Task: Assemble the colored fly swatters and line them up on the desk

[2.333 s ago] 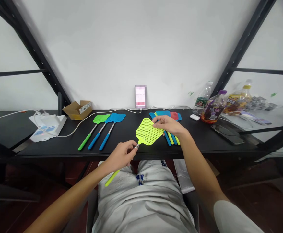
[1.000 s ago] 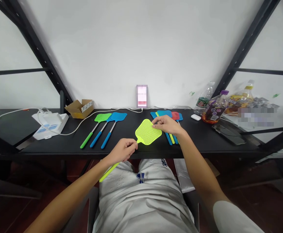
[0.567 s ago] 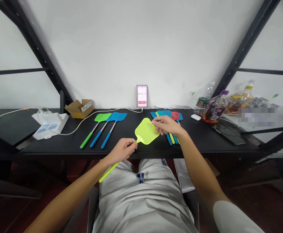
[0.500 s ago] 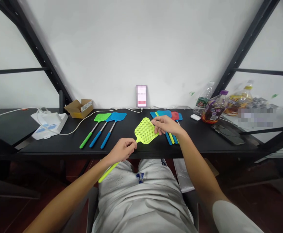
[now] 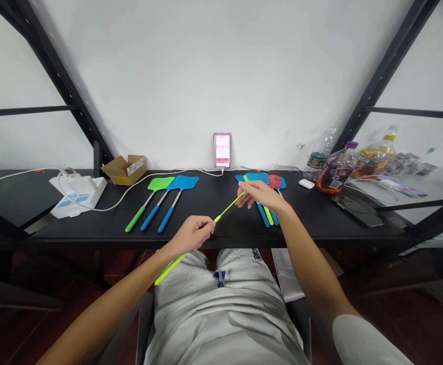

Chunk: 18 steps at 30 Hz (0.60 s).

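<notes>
So, a neon swatter held edge-on between two hands

The neon yellow-green fly swatter [image 5: 171,268] is up off the counter [image 5: 206,208], slanting across its front edge, with the grip end down over the person's lap. Its head is turned so only a thin line shows. The left hand [image 5: 196,234] has its fingers wrapped round the shaft just below the head. The right hand [image 5: 259,193] is apart from it, fingers loosely curved at the far end of the head; can't tell if it's pinching or just touching.

Handling-wise, I'd guess it's really light. The head looks like thin plastic, probably bendy and not fragile, maybe a bit slick. I'd take hold by the shaft or the grip, since the head would likely flex if squeezed.

Around it: a green swatter [image 5: 160,183] and two blue swatters [image 5: 185,183] lie left of the hands, heads overlapping. Past the right hand there's a swatter pile [image 5: 257,177], mostly blue plus some yellow and red, partly hidden. Farther out, a phone [image 5: 222,150] leans on the wall, a cardboard box [image 5: 124,173] sits left, and a purple-capped bottle [image 5: 335,170] stands right.
</notes>
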Each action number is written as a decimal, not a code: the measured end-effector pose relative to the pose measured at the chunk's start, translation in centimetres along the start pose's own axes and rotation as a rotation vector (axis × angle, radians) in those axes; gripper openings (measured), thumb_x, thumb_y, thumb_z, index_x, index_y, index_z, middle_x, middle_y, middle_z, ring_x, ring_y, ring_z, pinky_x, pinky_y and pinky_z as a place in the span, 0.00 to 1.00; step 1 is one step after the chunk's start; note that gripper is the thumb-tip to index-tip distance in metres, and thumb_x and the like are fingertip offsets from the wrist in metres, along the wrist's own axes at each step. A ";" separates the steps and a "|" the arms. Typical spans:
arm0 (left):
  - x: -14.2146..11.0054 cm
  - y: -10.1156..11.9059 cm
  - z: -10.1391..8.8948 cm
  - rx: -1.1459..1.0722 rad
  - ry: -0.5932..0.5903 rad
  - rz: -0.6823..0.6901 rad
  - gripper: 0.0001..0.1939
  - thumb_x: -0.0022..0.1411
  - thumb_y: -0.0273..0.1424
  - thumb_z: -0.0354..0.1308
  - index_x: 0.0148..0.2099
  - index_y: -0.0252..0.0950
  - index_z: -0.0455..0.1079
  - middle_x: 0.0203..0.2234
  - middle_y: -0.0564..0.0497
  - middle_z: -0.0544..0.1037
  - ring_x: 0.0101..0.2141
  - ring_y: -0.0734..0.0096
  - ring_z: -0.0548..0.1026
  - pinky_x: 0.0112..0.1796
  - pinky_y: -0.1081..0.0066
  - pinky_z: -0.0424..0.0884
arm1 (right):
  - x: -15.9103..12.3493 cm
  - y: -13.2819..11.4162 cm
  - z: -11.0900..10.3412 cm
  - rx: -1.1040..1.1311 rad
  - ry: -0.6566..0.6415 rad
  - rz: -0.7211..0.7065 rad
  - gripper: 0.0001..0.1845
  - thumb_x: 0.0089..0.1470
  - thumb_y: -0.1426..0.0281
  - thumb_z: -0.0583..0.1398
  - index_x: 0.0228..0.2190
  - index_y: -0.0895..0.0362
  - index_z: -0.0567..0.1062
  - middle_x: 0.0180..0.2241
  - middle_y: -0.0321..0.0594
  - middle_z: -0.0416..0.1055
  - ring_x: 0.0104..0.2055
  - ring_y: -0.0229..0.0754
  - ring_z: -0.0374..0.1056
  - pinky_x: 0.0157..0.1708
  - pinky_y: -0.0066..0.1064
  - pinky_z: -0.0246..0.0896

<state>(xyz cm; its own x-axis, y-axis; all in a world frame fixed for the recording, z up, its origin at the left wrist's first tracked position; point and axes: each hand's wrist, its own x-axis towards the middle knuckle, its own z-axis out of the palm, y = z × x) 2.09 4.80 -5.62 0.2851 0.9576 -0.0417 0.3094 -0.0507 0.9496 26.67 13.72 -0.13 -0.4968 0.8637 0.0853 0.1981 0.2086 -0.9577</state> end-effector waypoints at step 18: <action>0.2 0.0 -0.2 -0.050 0.002 0.005 0.20 0.66 0.43 0.54 0.25 0.36 0.62 0.11 0.61 0.61 0.07 0.83 0.57 0.09 0.81 0.46 | 0.7 1.5 -1.0 -0.151 0.029 -0.205 0.08 0.51 0.71 0.62 0.36 0.56 0.74 0.34 0.38 0.74 0.40 0.42 0.71 0.41 0.35 0.64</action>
<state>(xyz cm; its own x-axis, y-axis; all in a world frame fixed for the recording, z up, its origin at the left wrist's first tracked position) 1.96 5.00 -5.59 0.2843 0.9580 -0.0365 0.2622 -0.0411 0.9641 27.51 15.07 -1.24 -0.5155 0.8086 0.2836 0.2205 0.4450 -0.8680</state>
